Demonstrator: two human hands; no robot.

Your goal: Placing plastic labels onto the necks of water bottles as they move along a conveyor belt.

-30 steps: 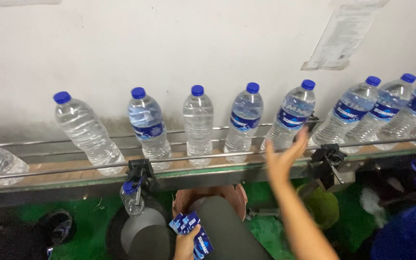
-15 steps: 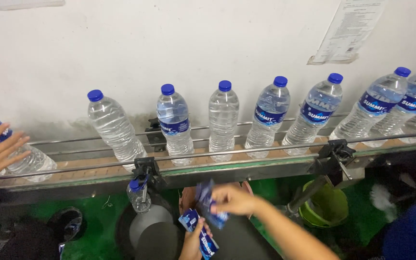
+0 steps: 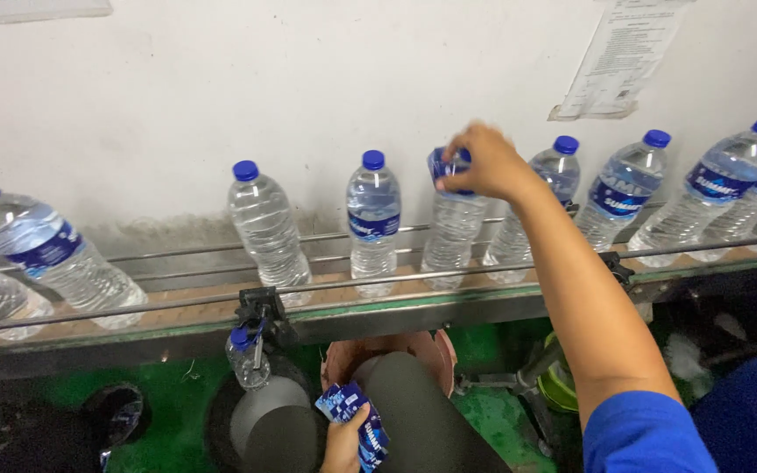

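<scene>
the right hand point(image 3: 482, 165) pinches a blue label sleeve point(image 3: 445, 168) over the cap of a bare bottle point(image 3: 454, 229) mid-conveyor; the left hand point(image 3: 343, 441) grips the remaining label stack point(image 3: 354, 419) near the lap. bottles to the right are labelled; one unlabelled bottle point(image 3: 265, 229) to the left waits.

Blue label sleeve point(image 3: 445, 165), pinched in the right hand point(image 3: 482, 163), sits over the neck of a clear plastic bottle point(image 3: 454, 229), hiding its cap; this bottle stands upright on the conveyor belt point(image 3: 177, 305), at about 12 o'clock in the head view. Stack of blue label sleeves point(image 3: 354, 424), fanned and slightly tilted, gripped in the left hand point(image 3: 343, 442) at 6 o'clock, low and well apart from the bottle.
</scene>
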